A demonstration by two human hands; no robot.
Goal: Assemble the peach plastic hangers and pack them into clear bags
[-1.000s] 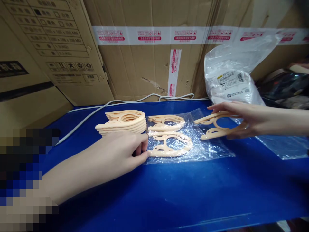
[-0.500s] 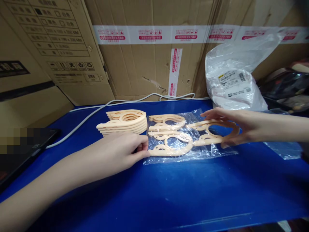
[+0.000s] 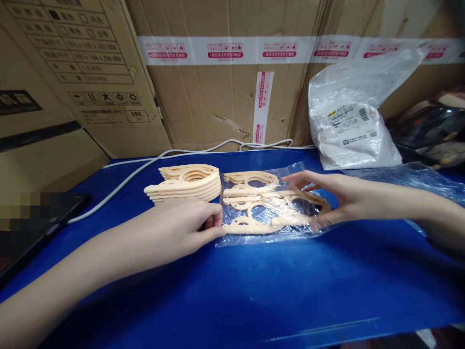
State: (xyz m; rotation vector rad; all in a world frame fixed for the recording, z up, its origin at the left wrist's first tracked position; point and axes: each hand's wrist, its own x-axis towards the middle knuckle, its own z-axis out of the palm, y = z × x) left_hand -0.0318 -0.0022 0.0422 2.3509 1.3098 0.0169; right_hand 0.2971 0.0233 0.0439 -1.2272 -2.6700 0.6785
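Note:
A clear plastic bag [image 3: 247, 240] lies flat on the blue surface with cream folding hangers [image 3: 250, 179] inside it. My left hand [image 3: 189, 220] is closed at the bag's left edge, finger and thumb pinched beside the tip of the lower bagged hanger. My right hand [image 3: 336, 194] grips another folded cream hanger [image 3: 296, 220] by its rounded right end, fingers above and thumb below. This hanger overlaps the bag's right half; whether it is fully under the film I cannot tell. Left of the bag, behind my left hand, sits a neat stack of folding hangers [image 3: 185, 186].
A white cable [image 3: 127, 183] crosses the blue table [image 3: 254, 291] along the back. Cardboard boxes [image 3: 203, 102] wall in the rear and left. A labelled white plastic bag [image 3: 354, 131] stands back right, near another clear bag [image 3: 425, 177]. A black device [image 3: 54, 228] lies left.
My right hand has moved left, carrying the folding hanger farther over the hangers in the clear bag. My left hand has stayed at the bag's left edge.

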